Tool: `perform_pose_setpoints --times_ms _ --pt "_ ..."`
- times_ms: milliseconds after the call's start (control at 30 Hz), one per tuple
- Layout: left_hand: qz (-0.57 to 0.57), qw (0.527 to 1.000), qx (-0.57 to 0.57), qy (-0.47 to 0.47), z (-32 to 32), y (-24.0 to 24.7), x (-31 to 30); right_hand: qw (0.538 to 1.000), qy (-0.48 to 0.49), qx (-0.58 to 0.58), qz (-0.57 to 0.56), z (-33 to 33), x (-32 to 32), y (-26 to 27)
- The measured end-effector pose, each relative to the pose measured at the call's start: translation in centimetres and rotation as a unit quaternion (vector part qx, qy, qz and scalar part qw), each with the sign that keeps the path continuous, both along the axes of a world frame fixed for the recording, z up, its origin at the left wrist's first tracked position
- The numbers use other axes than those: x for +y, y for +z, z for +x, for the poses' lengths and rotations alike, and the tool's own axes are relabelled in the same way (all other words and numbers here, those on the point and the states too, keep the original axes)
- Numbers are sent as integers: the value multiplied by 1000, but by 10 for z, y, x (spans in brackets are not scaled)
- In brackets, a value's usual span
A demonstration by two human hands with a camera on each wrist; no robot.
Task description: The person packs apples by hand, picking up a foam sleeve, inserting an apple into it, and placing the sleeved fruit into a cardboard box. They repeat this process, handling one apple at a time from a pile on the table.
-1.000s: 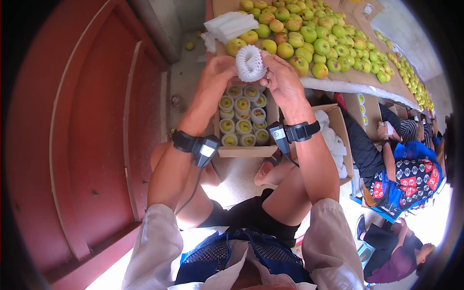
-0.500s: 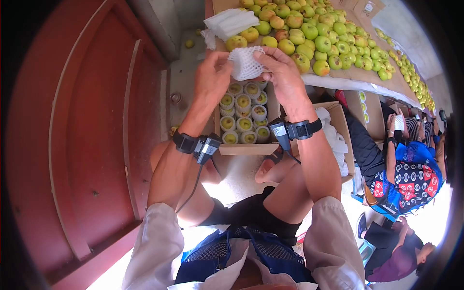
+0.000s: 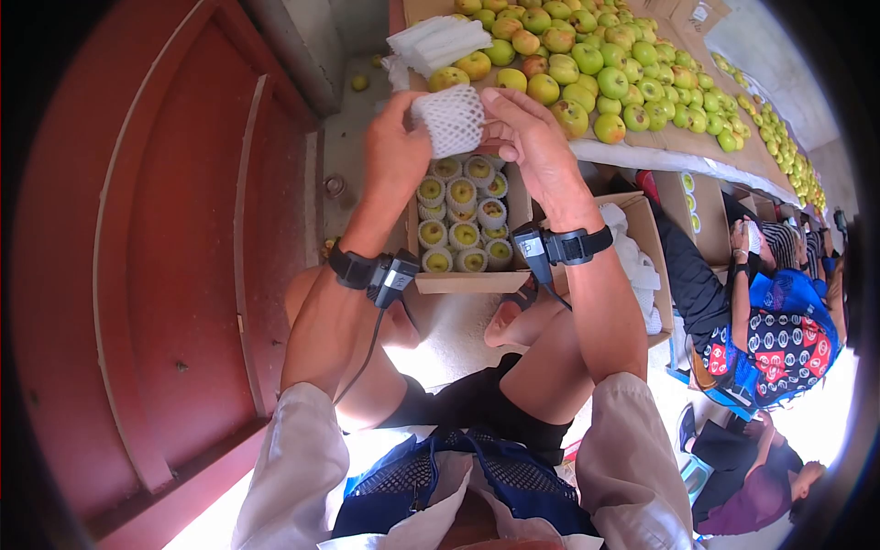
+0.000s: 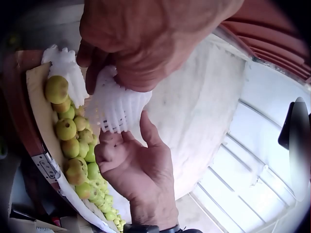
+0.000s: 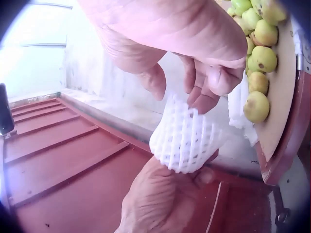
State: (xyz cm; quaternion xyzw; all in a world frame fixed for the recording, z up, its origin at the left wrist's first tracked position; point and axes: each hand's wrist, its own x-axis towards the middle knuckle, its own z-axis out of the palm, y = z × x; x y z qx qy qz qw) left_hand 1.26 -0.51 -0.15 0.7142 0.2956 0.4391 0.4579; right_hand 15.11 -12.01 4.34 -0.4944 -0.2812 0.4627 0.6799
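A white foam net sleeve is held up over the box in front of me. My left hand grips it from the left, thumb and fingers round its side. My right hand is at the sleeve's other end, thumb apart from the fingers. In the right wrist view the right fingertips are right at the edge of the sleeve. Below both hands, the cardboard box holds several apples in foam sleeves.
Loose apples cover the table ahead, with a stack of flat foam sleeves at its near left corner. A carton of white sleeves stands right of the box. Red panelling runs along the left; other people sit at the right.
The sleeve has turned from showing its round opening to showing its netted side, and has shifted left with my left hand. My right thumb has come away from its face.
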Motion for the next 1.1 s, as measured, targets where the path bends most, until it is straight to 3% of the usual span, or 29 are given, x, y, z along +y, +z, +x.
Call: perform_pose_setpoints --times_ms 167,367,467,567,767,867,967,1067,1100 --pt "-55 993 -93 -36 -3 8 0 997 56 -27 -46 6 0 -4" --pt "-49 996 -66 -43 -5 10 -3 985 109 -116 -66 7 -2 -5" --pt "-28 998 -34 -38 -5 8 -4 983 90 -156 22 -6 -8 10" --pt "-21 999 13 -38 -6 5 -6 984 71 -162 14 -1 -5 4" --pt "-21 999 42 -2 -8 18 -13 993 69 -89 38 1 -1 -2" --pt "-6 999 47 8 -9 19 -13 990 68 -121 14 5 2 -6" --pt "-7 998 58 19 -10 19 -12 989 123 -83 -6 4 2 -7" --pt "32 997 60 26 -10 16 -6 994 107 4 3 2 3 -5" --pt "-25 999 44 -10 -11 14 -5 992 121 27 8 3 4 -4"
